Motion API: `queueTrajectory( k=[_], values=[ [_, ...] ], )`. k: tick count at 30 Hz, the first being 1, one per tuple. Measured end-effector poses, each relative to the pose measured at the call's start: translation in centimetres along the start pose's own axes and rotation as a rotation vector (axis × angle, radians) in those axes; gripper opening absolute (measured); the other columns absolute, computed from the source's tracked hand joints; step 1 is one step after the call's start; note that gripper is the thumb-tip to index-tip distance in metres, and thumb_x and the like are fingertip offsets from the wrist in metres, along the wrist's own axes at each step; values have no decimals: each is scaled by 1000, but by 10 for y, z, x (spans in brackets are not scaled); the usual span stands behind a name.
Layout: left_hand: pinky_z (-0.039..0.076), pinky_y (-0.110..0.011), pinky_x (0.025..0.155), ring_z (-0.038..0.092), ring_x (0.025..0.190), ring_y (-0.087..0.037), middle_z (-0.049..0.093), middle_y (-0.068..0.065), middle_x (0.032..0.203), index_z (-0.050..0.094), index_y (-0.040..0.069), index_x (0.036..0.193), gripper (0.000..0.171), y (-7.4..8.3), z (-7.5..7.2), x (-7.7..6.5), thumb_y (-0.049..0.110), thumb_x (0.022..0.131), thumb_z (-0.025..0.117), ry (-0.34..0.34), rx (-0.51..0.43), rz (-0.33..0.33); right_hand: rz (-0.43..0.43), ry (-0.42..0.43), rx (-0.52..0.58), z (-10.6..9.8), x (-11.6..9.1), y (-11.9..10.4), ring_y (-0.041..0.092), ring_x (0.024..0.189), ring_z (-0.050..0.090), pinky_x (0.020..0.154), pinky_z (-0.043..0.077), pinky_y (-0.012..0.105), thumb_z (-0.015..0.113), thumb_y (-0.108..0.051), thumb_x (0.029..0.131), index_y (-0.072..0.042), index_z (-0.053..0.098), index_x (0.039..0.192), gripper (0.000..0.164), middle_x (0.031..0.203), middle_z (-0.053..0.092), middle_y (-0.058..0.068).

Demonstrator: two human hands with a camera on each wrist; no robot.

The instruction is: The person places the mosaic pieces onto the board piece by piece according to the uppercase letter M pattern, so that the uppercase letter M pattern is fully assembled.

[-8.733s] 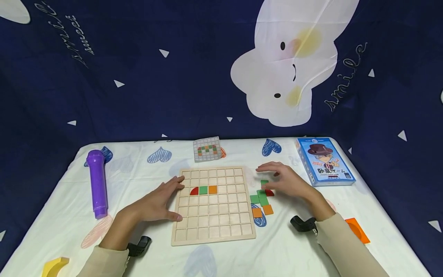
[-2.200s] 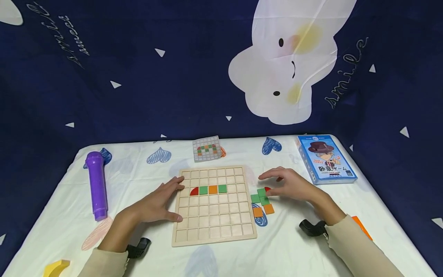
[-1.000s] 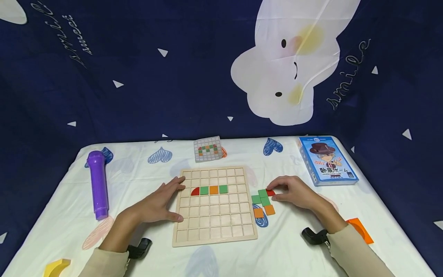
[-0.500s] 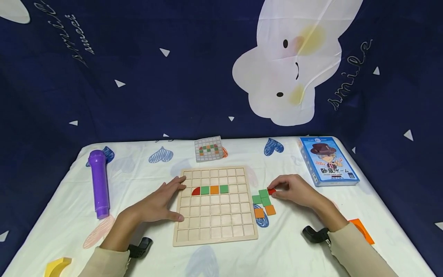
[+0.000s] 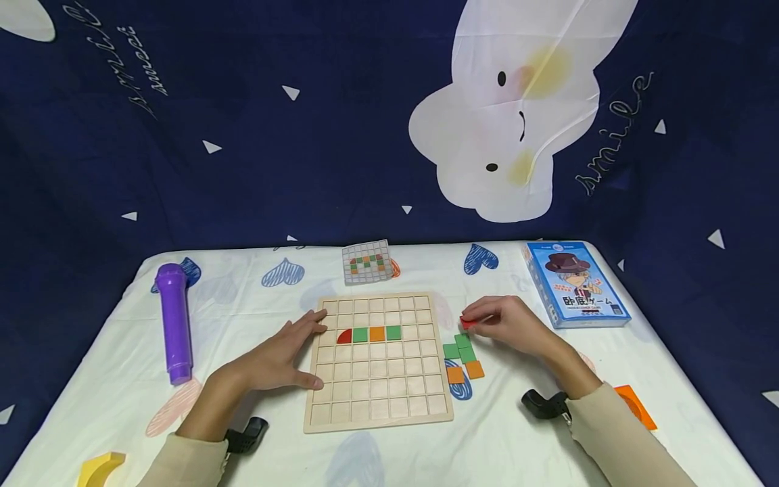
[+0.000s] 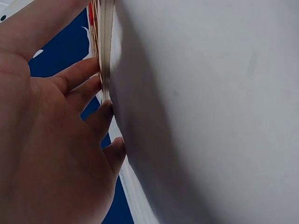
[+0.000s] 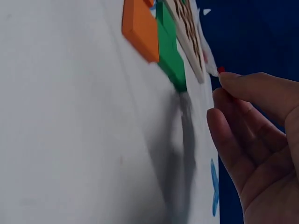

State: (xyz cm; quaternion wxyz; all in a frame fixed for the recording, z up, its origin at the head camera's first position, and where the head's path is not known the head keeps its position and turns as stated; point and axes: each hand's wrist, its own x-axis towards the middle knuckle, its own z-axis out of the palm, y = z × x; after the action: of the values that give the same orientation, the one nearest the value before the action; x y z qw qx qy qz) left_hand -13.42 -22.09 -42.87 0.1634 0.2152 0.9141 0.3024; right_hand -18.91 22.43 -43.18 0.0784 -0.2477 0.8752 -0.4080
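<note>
In the head view, a red piece (image 5: 467,323) is pinched between the thumb and fingertips of the right hand (image 5: 511,326), right of the frame's centre; the remaining fingers are loosely bent. Just below it, three green tiles (image 5: 466,354) and two orange tiles (image 5: 455,375) are grouped beside the right edge of a wooden board (image 5: 380,389), which is set at lower centre. The board's left edge is touched by the left hand (image 5: 270,358), its thumb spread well away from its fingers. In one row of the board, a red quarter-round (image 5: 345,336), a green square (image 5: 360,335), an orange square (image 5: 377,333) and another green square (image 5: 393,332) are seated side by side. Above the board, a patterned card (image 5: 367,262) is laid on the cloth (image 5: 243,297). A purple microphone (image 5: 174,325) is seen at left, and a blue box (image 5: 577,284) at right.
</note>
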Motion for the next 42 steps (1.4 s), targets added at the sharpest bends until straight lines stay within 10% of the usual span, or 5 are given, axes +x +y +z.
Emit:
queueTrajectory(
  k=[42],
  values=[
    [7, -67, 128, 12, 160, -42, 22, -9, 172, 48, 6, 144, 93, -3, 2, 1, 45, 71, 90, -5, -30, -11, -46, -100, -117, 72, 55, -50, 16, 102, 73, 90, 61, 30, 84, -14, 83, -13, 81, 99, 16, 102, 80, 0]
  ],
)
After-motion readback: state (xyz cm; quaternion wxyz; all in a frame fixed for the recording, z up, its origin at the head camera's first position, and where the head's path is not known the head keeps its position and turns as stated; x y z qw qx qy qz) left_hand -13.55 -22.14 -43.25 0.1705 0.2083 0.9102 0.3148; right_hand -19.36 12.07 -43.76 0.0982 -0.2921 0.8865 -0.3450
